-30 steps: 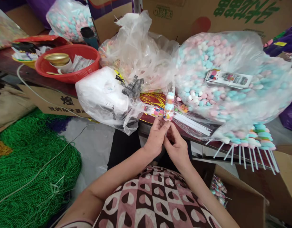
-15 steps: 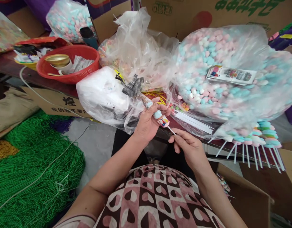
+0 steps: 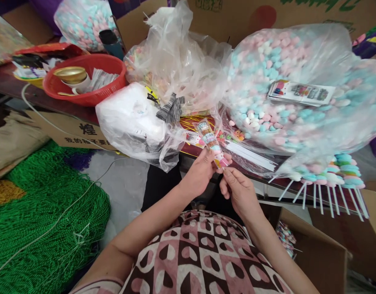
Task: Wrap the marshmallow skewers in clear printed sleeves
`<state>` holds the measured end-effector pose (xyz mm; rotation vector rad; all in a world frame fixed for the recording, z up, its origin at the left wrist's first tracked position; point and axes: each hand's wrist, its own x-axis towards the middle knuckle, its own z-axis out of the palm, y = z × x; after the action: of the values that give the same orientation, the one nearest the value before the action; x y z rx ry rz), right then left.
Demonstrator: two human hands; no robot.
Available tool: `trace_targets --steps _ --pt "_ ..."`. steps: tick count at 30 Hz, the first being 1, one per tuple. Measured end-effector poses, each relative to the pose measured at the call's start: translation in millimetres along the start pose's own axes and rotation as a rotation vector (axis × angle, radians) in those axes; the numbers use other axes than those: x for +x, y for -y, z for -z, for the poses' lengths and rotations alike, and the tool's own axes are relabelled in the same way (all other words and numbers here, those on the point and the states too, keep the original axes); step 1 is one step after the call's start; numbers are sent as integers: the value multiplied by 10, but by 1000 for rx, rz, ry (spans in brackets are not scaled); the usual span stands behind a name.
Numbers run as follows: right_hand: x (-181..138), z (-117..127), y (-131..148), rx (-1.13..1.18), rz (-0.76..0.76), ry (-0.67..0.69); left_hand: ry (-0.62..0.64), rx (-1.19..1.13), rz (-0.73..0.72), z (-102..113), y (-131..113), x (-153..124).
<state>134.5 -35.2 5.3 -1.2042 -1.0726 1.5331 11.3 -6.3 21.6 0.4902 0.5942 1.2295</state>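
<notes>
We cannot read the small print on the wrapped marshmallow skewer (image 3: 210, 139); our left hand (image 3: 202, 170) hides part of its side, and our right hand (image 3: 239, 187) covers the stick's end. The right edge cuts off the large marshmallow bag (image 3: 313, 126), the left edge the green cords (image 3: 53, 228), the top edge some green lettering (image 3: 348, 5).

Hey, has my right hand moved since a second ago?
Yes. Judged against the red basket, your right hand has shifted rightward, farther from it.
</notes>
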Motion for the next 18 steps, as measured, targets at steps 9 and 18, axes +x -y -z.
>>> trace_targets --steps 9,18 --pt "-30 53 15 -187 58 -27 -81 74 -27 31 -4 99" --pt "-29 111 -10 -517 263 -144 -90 667 -186 221 36 62"
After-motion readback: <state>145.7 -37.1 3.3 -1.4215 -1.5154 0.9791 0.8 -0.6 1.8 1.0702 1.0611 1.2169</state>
